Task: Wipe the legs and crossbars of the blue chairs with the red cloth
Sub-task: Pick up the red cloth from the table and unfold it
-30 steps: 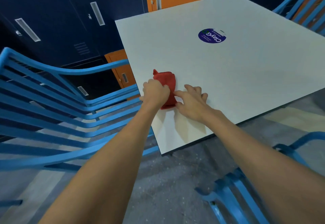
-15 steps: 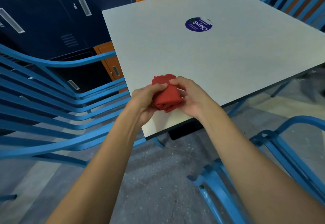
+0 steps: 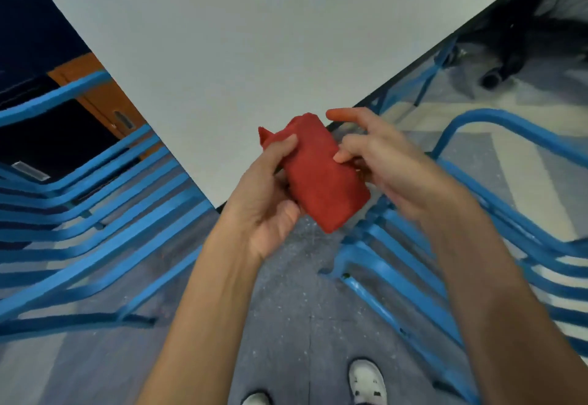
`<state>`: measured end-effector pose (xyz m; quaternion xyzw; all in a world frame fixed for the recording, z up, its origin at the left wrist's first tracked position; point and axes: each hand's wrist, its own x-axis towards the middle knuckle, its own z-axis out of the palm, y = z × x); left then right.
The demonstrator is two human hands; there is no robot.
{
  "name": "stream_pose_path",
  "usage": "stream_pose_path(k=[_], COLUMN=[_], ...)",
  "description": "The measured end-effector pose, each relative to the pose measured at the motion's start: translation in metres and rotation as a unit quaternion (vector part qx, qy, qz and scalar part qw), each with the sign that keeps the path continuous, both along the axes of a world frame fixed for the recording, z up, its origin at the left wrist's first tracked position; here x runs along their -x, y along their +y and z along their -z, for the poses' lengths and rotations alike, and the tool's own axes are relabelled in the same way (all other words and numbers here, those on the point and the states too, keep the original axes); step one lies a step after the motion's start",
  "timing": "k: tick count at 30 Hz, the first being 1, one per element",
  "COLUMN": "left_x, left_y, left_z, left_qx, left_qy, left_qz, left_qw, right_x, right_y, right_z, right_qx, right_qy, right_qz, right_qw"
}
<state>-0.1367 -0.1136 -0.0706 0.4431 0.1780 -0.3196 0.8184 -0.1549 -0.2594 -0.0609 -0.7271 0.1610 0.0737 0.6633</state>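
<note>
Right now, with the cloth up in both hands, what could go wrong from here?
1. The right hand touches the cloth only with its fingertips, so most of the grip is the left hand; it might slip to the gritty floor.
2. The folded cloth may come undone while wiping.
3. The chairs stand close on both sides, so bending down to the legs could mean a bump against the table edge.

Both hands hold a folded red cloth [image 3: 321, 175] above the desk [image 3: 222, 54] corner: left hand [image 3: 270, 194] grips its near side, right hand [image 3: 381, 163] touches its far edge. Blue chairs [image 3: 89, 213] stand either side.
</note>
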Motion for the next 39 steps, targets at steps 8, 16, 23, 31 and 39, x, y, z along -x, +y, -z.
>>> stream_pose_path(k=[8,16,23,31,39], left_x=[0.071,0.141,0.152,0.129,0.110], left_y=[0.036,0.050,0.039,0.008,-0.006], left_z=[0.091,0.199,0.307,0.447,0.562], left_qx=[-0.252,-0.217,-0.165,-0.154,-0.153], left_qy=[-0.126,0.018,0.085,0.198,0.159], left_qz=[0.122,0.282,0.244,0.102,0.019], left_qw=[0.952,0.934,0.952,0.963,0.975], right_x=[0.100,0.180,0.191,0.157,0.120], right_y=[0.063,0.089,0.084,0.029,-0.010], right_z=[0.085,0.212,0.308,0.423,0.450], right_qx=[0.128,0.208,0.116,0.177,0.236], right_qy=[-0.010,0.095,0.107,0.125,0.021], right_qz=[0.054,0.081,0.047,0.169,0.147], right_qw=[0.990,0.970,0.986,0.961,0.960])
